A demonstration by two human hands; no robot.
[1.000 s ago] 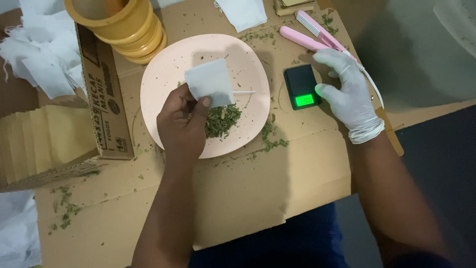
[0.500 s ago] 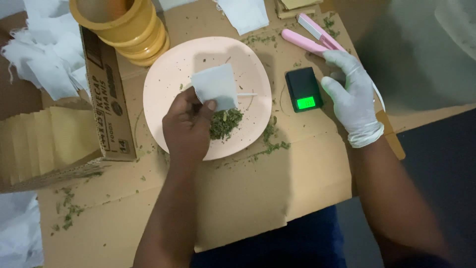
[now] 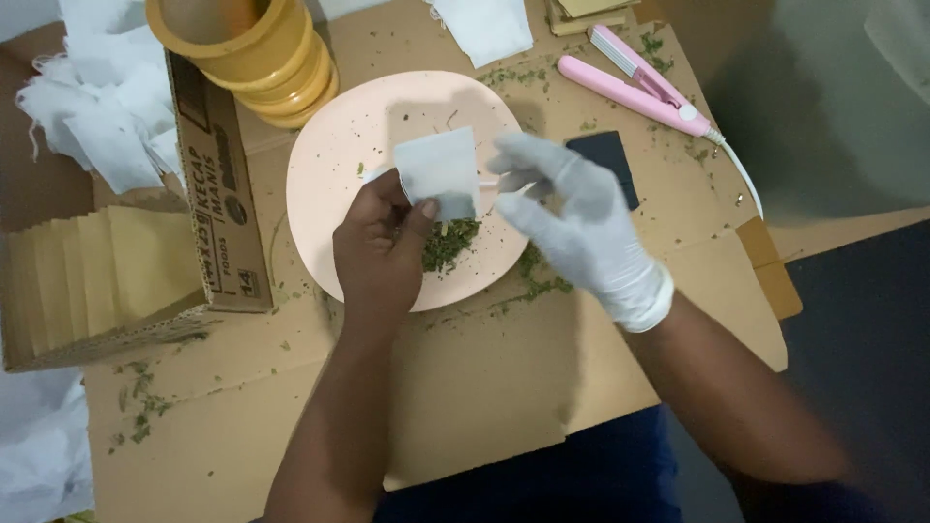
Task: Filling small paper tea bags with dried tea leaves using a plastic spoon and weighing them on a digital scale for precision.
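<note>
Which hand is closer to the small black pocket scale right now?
Right. The gloved right hand hovers beside the small black pocket scale, partly covering it; the bare left hand is across the pink plate, holding a white paper pouch.

Round pink plate [image 3: 339, 145] ctr on flat cardboard sheet [image 3: 484, 378]; open cardboard box [image 3: 208, 174] left, small black scale [image 3: 610, 155] right, stacked yellow plastic bowls [image 3: 252, 48] behind.

Dim, warm light falls from above; the gloved right hand [image 3: 572, 218] smears with motion blur (its fingers especially), while the right edge sinks into murky shadow.
</note>
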